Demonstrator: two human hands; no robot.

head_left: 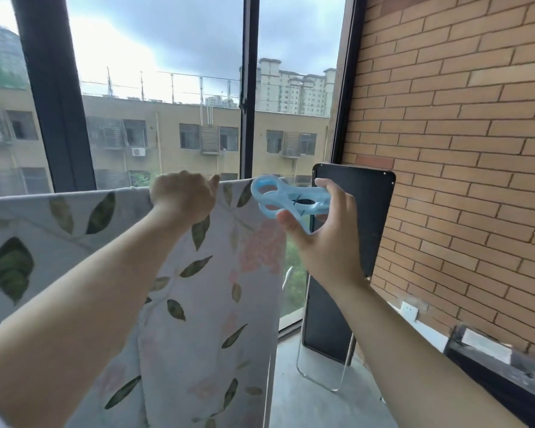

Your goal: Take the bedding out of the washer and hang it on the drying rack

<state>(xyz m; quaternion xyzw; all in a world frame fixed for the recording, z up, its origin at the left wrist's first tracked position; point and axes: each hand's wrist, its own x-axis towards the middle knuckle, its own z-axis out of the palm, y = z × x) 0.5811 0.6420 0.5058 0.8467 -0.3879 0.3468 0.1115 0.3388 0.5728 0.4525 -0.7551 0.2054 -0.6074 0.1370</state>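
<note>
A pale sheet (204, 304) printed with green leaves and pink flowers hangs over the top bar of the drying rack, draped from the left edge to the middle. My left hand (183, 196) grips the sheet's top edge where it folds over the bar. Just to its right, my right hand (318, 230) holds a large light-blue plastic clothes peg (286, 200), its jaws pointing left at the sheet's upper right corner. The rack's bar is hidden under the fabric; a metal leg (325, 383) shows low at the right.
A tall window with dark frames (249, 88) stands right behind the rack. A black panel (352, 242) leans in the corner against the brick wall (460, 134) on the right. A dark ledge (507, 375) runs low right. Grey concrete floor (306, 396) lies below.
</note>
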